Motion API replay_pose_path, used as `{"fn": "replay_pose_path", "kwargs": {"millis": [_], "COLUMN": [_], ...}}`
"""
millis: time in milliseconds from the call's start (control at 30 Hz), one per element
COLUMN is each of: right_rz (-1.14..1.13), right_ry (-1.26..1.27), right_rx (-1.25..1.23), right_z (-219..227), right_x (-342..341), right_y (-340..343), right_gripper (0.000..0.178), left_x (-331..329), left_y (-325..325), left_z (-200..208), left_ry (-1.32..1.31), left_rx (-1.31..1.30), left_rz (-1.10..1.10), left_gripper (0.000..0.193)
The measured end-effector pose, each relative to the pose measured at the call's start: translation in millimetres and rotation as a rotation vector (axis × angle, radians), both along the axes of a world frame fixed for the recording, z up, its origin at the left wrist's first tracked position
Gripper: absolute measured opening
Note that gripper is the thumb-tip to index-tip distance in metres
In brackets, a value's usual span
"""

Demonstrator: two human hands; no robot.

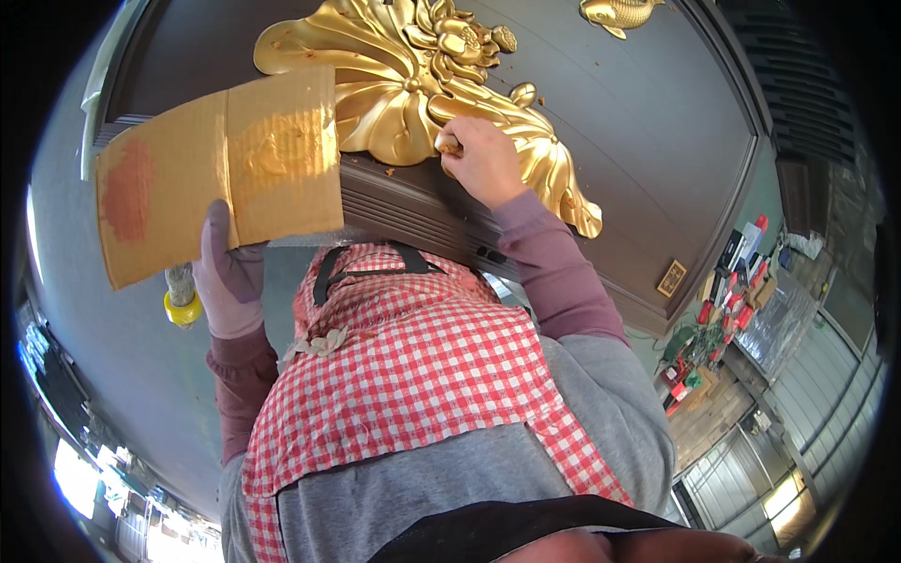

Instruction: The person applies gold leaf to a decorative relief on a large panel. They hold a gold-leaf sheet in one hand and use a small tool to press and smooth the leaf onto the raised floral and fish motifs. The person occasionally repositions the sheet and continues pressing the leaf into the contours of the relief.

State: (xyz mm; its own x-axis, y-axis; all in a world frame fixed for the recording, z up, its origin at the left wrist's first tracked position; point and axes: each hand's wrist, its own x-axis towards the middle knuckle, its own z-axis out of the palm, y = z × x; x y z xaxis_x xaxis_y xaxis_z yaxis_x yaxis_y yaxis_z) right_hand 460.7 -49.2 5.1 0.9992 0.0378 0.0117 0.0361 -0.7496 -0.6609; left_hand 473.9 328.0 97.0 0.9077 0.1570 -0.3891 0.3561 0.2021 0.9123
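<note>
Left hand (230,277): gloved, clamped on cardboard sheet (221,169), near left of the ornament.
Right hand (481,158): bare, fingers pinched together on a small brownish object, pressed against gold carved ornament (422,84).
Risk: likely scuffed gilding, from hard rubbing; cardboard may slip.
Surface: dark brown panel (648,122), crumbs scattered.
Room: cluttered shelf (732,300) far right.

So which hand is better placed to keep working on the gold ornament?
Probably the right hand: its fingers already rest on the gold floral ornament. The gloved left hand is occupied, holding a paint-stained cardboard piece beside the dark panel.
</note>
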Motion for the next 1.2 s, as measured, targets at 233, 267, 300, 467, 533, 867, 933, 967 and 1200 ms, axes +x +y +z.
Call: {"fn": "replay_pose_path", "kwargs": {"millis": [233,267,300,467,533,867,933,967,1200], "right_rz": [0.052,0.094,0.136,-0.04,-0.024,-0.417,-0.275,-0.202,0.051], "right_ry": [0.036,0.036,0.035,0.21,0.163,0.157,0.033,-0.027,0.03], "right_rx": [-0.045,-0.079,-0.112,0.151,0.068,0.49,0.257,0.141,-0.052], "right_z": [16.8,6.9,-0.2,22.8,17.9,22.6,22.4,16.8,6.5], "right_x": [22.1,17.3,13.9,16.1,9.8,-9.6,-32.0,-40.3,-36.0], "right_y": [-12.1,-8.6,-5.6,-6.9,-4.0,-24.8,-16.7,-13.0,-8.8], "right_gripper": [0.023,0.023,0.024,0.022,0.021,0.028,0.029,0.029,0.024], "left_x": [-12.8,-12.9,-13.7,-18.3,-19.1,-17.0,-14.3,-14.5,-17.4], "left_y": [-2.1,2.9,7.6,7.1,3.8,-7.8,-3.2,-1.8,-8.2], "left_z": [3.9,3.0,1.6,1.4,2.7,0.9,-2.5,-4.3,-2.5], "left_ry": [-0.024,0.001,0.009,-0.016,-0.004,-0.145,-0.158,-0.141,-0.097], "left_rx": [0.067,0.03,0.02,0.034,0.016,0.098,0.081,0.085,0.073], "left_rz": [0.02,0.047,0.051,0.03,0.013,-0.161,-0.203,-0.213,-0.187], "left_gripper": [0.041,0.041,0.041,0.04,0.039,0.04,0.04,0.04,0.041]}}
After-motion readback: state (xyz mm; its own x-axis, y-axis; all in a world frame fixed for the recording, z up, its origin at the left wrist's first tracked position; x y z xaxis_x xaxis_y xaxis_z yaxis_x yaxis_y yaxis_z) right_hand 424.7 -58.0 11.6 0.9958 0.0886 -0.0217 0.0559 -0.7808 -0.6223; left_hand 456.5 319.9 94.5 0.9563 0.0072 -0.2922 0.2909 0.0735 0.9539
